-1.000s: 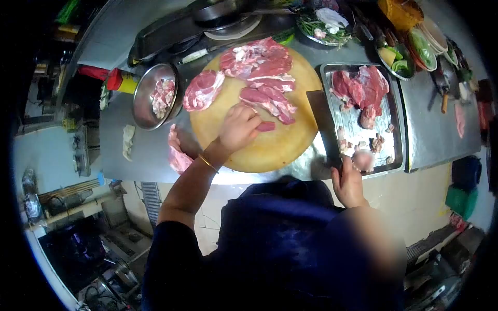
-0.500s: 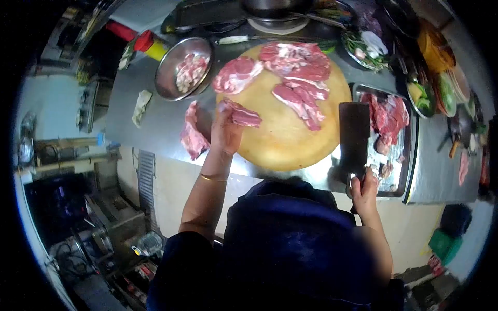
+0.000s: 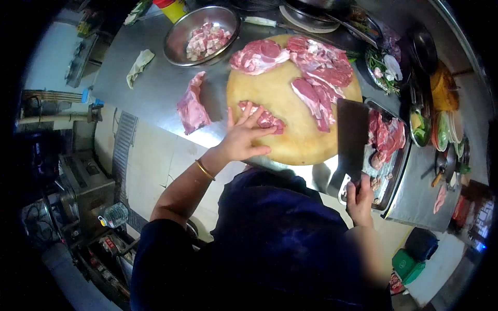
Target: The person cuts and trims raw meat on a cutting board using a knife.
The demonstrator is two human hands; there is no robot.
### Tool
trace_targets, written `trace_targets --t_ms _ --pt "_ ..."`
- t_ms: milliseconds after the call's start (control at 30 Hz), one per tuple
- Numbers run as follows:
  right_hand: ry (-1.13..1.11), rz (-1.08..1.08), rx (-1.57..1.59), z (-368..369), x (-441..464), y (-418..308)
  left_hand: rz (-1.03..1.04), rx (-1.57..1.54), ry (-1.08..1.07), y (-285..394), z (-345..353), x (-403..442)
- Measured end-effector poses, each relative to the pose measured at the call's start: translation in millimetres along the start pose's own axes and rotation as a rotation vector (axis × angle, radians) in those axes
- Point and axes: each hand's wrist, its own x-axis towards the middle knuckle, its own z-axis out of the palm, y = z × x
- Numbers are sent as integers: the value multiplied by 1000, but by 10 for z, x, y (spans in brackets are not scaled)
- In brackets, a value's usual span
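Note:
My left hand [image 3: 244, 137] lies with fingers spread at the near left of the round cutting board [image 3: 290, 147]. Its fingertips touch a small piece of raw meat [image 3: 270, 122] that rests flat on the board. In my right hand [image 3: 361, 201] is the handle of a cleaver [image 3: 353, 137], its broad dark blade held up beside the board's right edge. Further back on the board are a thick meat cut [image 3: 258, 56], a large meat slab [image 3: 319, 58] and a long meat strip [image 3: 315, 101].
A steel bowl [image 3: 174, 49] with cut meat stands behind at the left. Left of the board lie another meat piece [image 3: 193, 106] and a cloth [image 3: 139, 67]. On the right, a metal tray [image 3: 398, 173] holds more meat. Plates of vegetables [image 3: 419, 127] stand beyond it.
My left hand has gone from gripping the small meat piece to lying spread over it, the piece now flat on the board. The cleaver stays in my right hand. The view has turned.

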Motion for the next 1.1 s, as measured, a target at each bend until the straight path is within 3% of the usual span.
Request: trace_targets --t_ms 67,200,333,1100 --pt "-66 -139 -202 63 186 -136 -3 -139 92 -41 5 -20" --pt "-263 -436 -247 366 741 -532 57 -174 532 -5 139 60" --pt "-476 -482 -320 584 1068 -644 94 -122 536 -72 250 148" --pt "-645 -404 -400 737 1409 -1005 113 -174 459 -245 271 280"
